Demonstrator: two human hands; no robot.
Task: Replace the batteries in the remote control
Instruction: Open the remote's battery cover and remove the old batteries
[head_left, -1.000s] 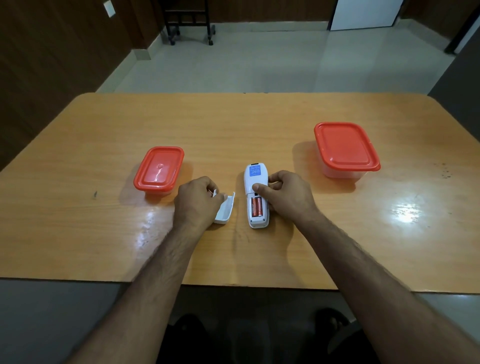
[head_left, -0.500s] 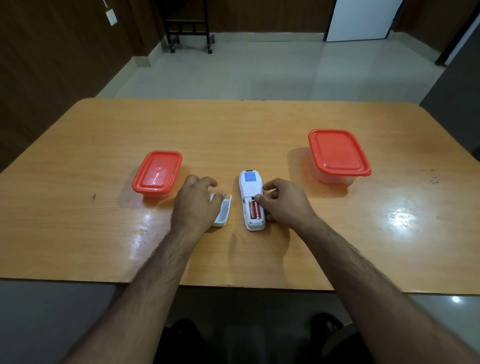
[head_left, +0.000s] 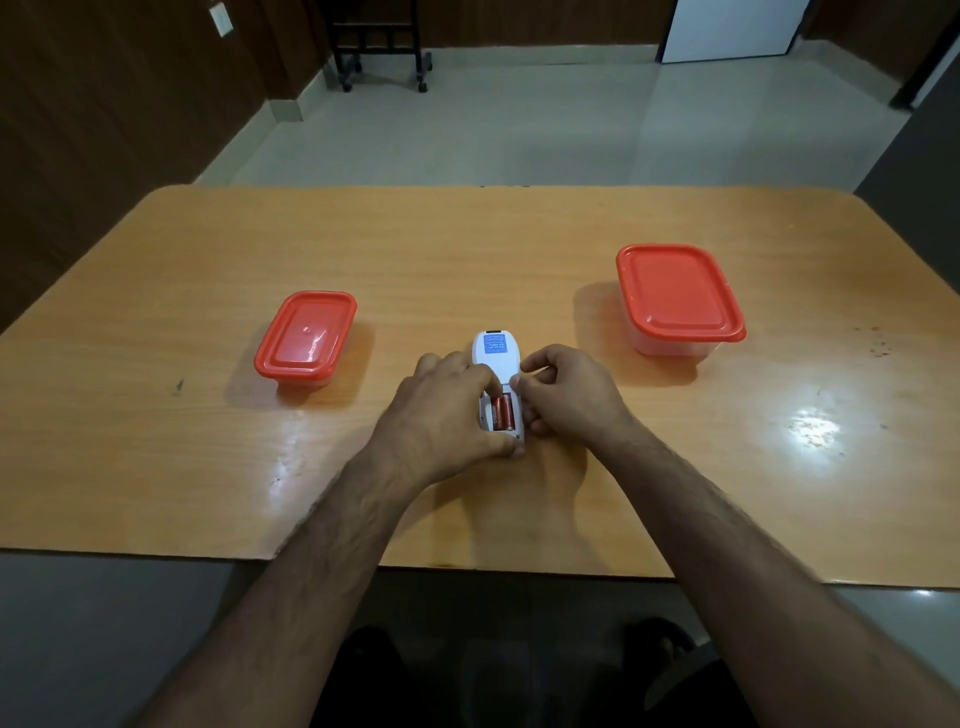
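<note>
A white remote control (head_left: 495, 352) lies back-up on the wooden table (head_left: 467, 249), with a blue label near its far end. Its battery bay is uncovered and shows two orange batteries (head_left: 504, 411) side by side. My left hand (head_left: 441, 415) lies over the remote's left side, its forefinger at the far end of the batteries and its thumb at the remote's near end. From the right, my right hand (head_left: 566, 395) grips the remote's edge with its fingertips. The white battery cover is out of sight.
A small red-lidded box (head_left: 306, 335) stands left of the remote. A larger red-lidded box (head_left: 675, 296) stands to the right, further back. The table's near edge runs just below my forearms. A wheeled black stand (head_left: 382, 47) is on the floor beyond the table.
My left hand left the white battery cover and moved right onto the remote. The cover can no longer be seen. My right hand stayed on the remote's right side.
</note>
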